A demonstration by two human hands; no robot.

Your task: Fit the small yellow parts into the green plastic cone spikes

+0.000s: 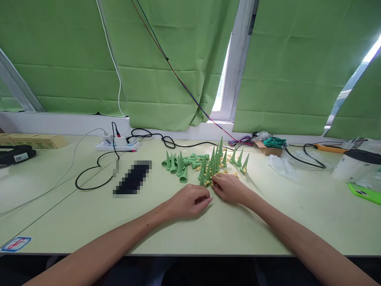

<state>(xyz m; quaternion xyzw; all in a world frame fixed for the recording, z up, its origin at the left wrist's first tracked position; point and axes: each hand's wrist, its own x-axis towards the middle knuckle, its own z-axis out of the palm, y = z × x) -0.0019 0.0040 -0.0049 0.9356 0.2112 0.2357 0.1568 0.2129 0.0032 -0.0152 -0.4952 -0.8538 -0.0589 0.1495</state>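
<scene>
Two bare hands meet near the middle of a pale tabletop [268,222], close to a cluster of green plastic cones [212,163]. The left hand [190,200] is curled inward, its thumb near its bent fingers; whether it pinches anything cannot be told. At its 3 o'clock, the right hand [228,188] has its fingers bent down beside the nearest upright cones, the tips partly hidden, so its grip cannot be told either. Small yellow pieces [226,172] lie scattered among the cones' bases.

Seen from the hands, the densest upright cones stand at 12 o'clock, with more lying on their sides at 11 o'clock and a few upright ones apart at 1 o'clock. A pixelated dark rectangle [132,178] lies between 9 and 10 o'clock, a white power strip [102,147] at 10 o'clock. An open cardboard box [272,151] sits at 2 o'clock; toward 3 o'clock are a white tumbler with a dark lid [347,167] and a bright green phone case [366,193].
</scene>
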